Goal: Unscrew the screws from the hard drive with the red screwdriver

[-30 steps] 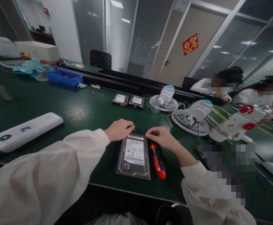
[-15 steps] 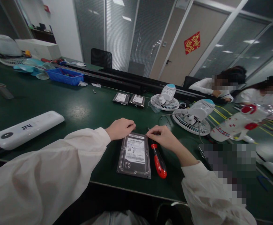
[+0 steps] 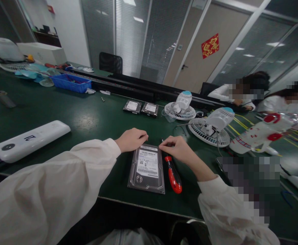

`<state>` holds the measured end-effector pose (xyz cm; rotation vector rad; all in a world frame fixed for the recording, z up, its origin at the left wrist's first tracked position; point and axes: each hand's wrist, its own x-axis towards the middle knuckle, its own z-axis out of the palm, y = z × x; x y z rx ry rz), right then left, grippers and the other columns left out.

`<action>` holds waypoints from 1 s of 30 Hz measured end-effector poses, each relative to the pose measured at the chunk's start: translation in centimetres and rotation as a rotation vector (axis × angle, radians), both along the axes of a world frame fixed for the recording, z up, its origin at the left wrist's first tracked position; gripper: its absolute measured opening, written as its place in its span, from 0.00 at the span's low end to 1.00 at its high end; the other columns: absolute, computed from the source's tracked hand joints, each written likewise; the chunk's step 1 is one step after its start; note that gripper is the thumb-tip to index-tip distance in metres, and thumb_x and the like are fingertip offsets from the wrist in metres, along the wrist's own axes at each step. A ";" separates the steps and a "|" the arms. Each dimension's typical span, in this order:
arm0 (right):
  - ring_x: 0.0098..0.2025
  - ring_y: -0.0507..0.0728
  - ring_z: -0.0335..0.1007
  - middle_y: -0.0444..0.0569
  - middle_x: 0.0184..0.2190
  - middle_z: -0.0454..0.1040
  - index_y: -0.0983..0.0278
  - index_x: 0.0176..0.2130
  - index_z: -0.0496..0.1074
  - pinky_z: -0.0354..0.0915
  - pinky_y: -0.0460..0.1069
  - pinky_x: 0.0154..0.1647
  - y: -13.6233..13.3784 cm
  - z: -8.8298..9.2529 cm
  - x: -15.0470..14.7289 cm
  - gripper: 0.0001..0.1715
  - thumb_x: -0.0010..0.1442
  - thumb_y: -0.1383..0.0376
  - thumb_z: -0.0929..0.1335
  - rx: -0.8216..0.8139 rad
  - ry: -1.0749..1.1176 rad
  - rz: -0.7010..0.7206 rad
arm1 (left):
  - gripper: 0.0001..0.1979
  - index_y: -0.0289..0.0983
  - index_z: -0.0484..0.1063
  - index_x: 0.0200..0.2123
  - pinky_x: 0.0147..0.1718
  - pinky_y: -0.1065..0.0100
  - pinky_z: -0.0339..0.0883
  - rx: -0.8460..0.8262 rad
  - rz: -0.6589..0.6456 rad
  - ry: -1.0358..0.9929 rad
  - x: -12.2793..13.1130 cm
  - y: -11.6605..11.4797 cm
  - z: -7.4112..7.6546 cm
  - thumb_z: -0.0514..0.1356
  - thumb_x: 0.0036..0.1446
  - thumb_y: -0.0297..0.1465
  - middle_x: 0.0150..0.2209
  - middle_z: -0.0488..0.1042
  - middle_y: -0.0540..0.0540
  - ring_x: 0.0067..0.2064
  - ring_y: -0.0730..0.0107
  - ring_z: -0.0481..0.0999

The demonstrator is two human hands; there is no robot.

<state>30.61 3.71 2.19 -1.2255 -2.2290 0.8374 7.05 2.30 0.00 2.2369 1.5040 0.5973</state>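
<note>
A hard drive (image 3: pixel 149 165) lies label up near the front edge of the green table. My left hand (image 3: pixel 132 140) is closed at its far left corner, thumb along the far edge and the other fingers curled, mostly hidden. At the far right corner, the thumb and index finger of my right hand (image 3: pixel 175 147) are pinched together. Whatever sits between those fingertips is too small to make out. A red and black screwdriver (image 3: pixel 173 177) lies along the drive's right side, its shaft passing partly under my right hand.
Two smaller hard drives (image 3: pixel 141 108) lie further back. White fan parts (image 3: pixel 210 131) and a white and red bottle (image 3: pixel 256 134) stand to the right. A white device (image 3: pixel 31 141) lies left, with a blue basket (image 3: pixel 72 83) behind. Two people (image 3: pixel 251 90) sit far right.
My right hand's fingertips have shifted very slightly left at the drive's far right corner. My left hand, the drive and the screwdriver stay where they were.
</note>
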 end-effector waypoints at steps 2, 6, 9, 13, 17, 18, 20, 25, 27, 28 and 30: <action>0.30 0.52 0.72 0.50 0.28 0.82 0.66 0.30 0.84 0.64 0.47 0.32 0.0 0.1 0.1 0.07 0.51 0.66 0.74 -0.032 0.009 0.009 | 0.19 0.39 0.80 0.39 0.44 0.61 0.70 0.001 0.000 -0.001 0.0 0.0 0.0 0.49 0.69 0.38 0.42 0.84 0.44 0.45 0.58 0.81; 0.30 0.52 0.74 0.51 0.30 0.83 0.67 0.31 0.85 0.67 0.47 0.31 0.1 0.3 0.5 0.09 0.52 0.64 0.74 -0.094 0.033 0.029 | 0.19 0.39 0.79 0.39 0.44 0.62 0.69 -0.002 -0.001 -0.007 0.0 -0.1 0.2 0.49 0.69 0.38 0.42 0.84 0.44 0.45 0.59 0.81; 0.33 0.54 0.77 0.52 0.31 0.84 0.66 0.32 0.85 0.70 0.48 0.35 0.3 0.2 0.6 0.09 0.53 0.64 0.73 -0.116 0.039 0.037 | 0.19 0.39 0.79 0.38 0.43 0.62 0.69 -0.011 -0.009 -0.020 0.0 -0.1 0.2 0.49 0.69 0.37 0.42 0.83 0.44 0.44 0.59 0.81; 0.34 0.56 0.78 0.52 0.31 0.84 0.66 0.32 0.84 0.71 0.50 0.37 0.6 0.2 0.8 0.10 0.55 0.62 0.73 -0.096 0.015 0.025 | 0.18 0.39 0.79 0.38 0.43 0.61 0.69 -0.030 -0.015 -0.052 -0.1 -0.1 0.1 0.50 0.69 0.38 0.42 0.83 0.44 0.44 0.59 0.81; 0.39 0.57 0.73 0.53 0.36 0.83 0.65 0.35 0.83 0.67 0.52 0.40 0.2 1.9 2.1 0.10 0.55 0.68 0.71 0.077 -0.057 -0.023 | 0.17 0.38 0.79 0.40 0.42 0.62 0.70 -0.056 0.004 -0.122 -0.2 0.1 0.1 0.50 0.69 0.36 0.41 0.83 0.44 0.44 0.59 0.81; 0.40 0.57 0.73 0.52 0.39 0.82 0.64 0.37 0.82 0.66 0.51 0.40 -0.2 2.6 2.6 0.12 0.55 0.71 0.69 0.155 -0.113 0.013 | 0.17 0.38 0.79 0.41 0.41 0.62 0.70 -0.063 0.008 -0.145 -0.1 0.2 0.2 0.50 0.69 0.36 0.41 0.83 0.44 0.43 0.60 0.81; 0.40 0.54 0.73 0.51 0.43 0.79 0.63 0.40 0.81 0.68 0.50 0.42 -1.5 4.1 3.4 0.20 0.54 0.77 0.64 0.163 -0.220 0.197 | 0.17 0.37 0.78 0.43 0.41 0.63 0.72 -0.076 -0.003 -0.191 0.0 0.4 0.2 0.50 0.69 0.35 0.40 0.83 0.45 0.42 0.62 0.81; 0.64 0.60 0.67 0.52 0.62 0.65 0.55 0.54 0.77 0.64 0.57 0.66 -5.4 5.8 3.4 0.38 0.51 0.82 0.64 -0.140 -0.568 0.431 | 0.13 0.37 0.78 0.47 0.44 0.65 0.74 -0.090 -0.117 -0.225 0.8 -0.3 0.7 0.57 0.64 0.34 0.44 0.83 0.44 0.44 0.63 0.82; 0.67 0.62 0.63 0.54 0.64 0.61 0.56 0.54 0.77 0.60 0.59 0.70 -6.2 5.6 2.7 0.38 0.50 0.84 0.63 -0.146 -0.611 0.414 | 0.14 0.37 0.79 0.48 0.45 0.62 0.73 -0.065 -0.158 -0.189 1.2 -0.9 0.9 0.61 0.61 0.35 0.48 0.81 0.43 0.46 0.60 0.81; 0.69 0.62 0.60 0.54 0.63 0.61 0.57 0.52 0.77 0.58 0.59 0.71 -6.4 5.5 2.4 0.37 0.50 0.84 0.63 -0.137 -0.612 0.411 | 0.16 0.37 0.78 0.49 0.46 0.60 0.73 -0.024 -0.185 -0.131 1.5 -1.2 1.0 0.62 0.61 0.38 0.49 0.80 0.42 0.47 0.58 0.80; 0.69 0.62 0.59 0.55 0.62 0.60 0.59 0.48 0.77 0.58 0.59 0.72 -6.4 5.2 2.0 0.32 0.51 0.83 0.63 -0.118 -0.599 0.418 | 0.19 0.36 0.78 0.50 0.48 0.58 0.72 0.018 -0.227 -0.051 1.9 -1.7 1.1 0.63 0.61 0.41 0.50 0.79 0.40 0.50 0.55 0.79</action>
